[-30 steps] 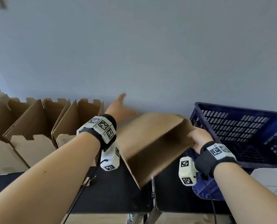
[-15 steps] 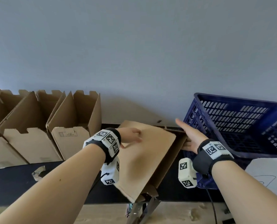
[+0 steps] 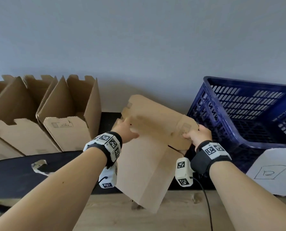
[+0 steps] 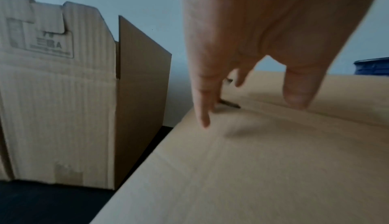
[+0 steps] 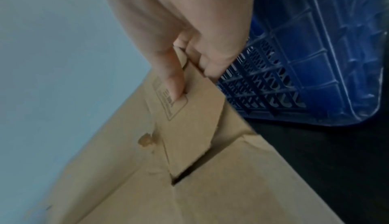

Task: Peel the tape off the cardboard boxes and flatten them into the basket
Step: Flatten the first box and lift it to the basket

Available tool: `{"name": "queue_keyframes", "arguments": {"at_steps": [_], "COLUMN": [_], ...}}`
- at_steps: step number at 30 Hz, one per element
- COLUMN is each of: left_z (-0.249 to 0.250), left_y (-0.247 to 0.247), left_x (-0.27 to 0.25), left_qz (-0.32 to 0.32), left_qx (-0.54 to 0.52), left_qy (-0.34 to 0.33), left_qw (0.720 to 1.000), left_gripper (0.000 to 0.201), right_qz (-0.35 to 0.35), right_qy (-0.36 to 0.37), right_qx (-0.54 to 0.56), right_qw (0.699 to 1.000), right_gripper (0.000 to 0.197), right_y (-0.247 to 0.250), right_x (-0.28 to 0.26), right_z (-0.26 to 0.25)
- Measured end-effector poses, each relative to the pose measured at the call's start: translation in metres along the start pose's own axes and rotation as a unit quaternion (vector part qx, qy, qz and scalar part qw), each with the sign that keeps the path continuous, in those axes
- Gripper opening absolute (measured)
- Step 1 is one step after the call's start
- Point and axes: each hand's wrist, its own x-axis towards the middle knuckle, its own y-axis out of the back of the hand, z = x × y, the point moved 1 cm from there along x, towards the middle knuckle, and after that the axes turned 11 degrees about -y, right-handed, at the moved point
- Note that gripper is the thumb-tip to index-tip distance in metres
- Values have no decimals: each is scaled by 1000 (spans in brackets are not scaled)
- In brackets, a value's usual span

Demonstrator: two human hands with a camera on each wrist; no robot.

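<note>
Flattened brown cardboard box (image 3: 145,157) on black bench (image 3: 13,177), beside blue plastic basket (image 3: 249,114). Left hand (image 3: 126,132) fingers (image 4: 294,91) straight, pressing panel. Right hand (image 3: 198,136) pinching flap. Advice: keep panel flat, lift w/ both, slide in.

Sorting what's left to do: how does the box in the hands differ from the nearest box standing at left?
The held box is collapsed nearly flat and tilted; the standing box is upright and open-topped. The left hand presses the held one, the right hand pinches its flap; nothing touches the standing one. Both are brown cardboard.

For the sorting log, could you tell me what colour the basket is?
The basket is dark blue plastic with slotted walls, clearest in the head view.
</note>
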Motion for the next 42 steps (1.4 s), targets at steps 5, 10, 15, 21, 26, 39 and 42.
{"name": "queue_keyframes", "arguments": {"at_steps": [5,10,15,21,26,39,42], "left_z": [-24,-39,-24,-6,9,61,81], "left_y": [8,13,11,34,54,79,73], "left_x": [17,27,27,32,26,6,0], "left_qz": [112,128,192,256,310,180,119], "left_qx": [-77,-182,-321,-384,-361,-566,-592], "left_qy": [76,74,34,21,26,68,8], "left_qw": [988,972,927,887,879,802,797], "left_gripper": [123,47,33,33,74,73,24], "right_qz": [-53,-61,-77,-123,-92,16,54], "right_qy": [-22,-15,-21,-8,57,54,69], "right_qx": [100,128,118,70,119,270,207], "right_qw": [993,990,990,990,987,961,974], "right_gripper": [48,52,34,30,31,52,74], "right_y": [-3,4,9,7,9,53,58], "right_x": [4,0,-1,-16,-39,-81,-98], "right_z": [1,-6,0,2,-43,-115,-107]}}
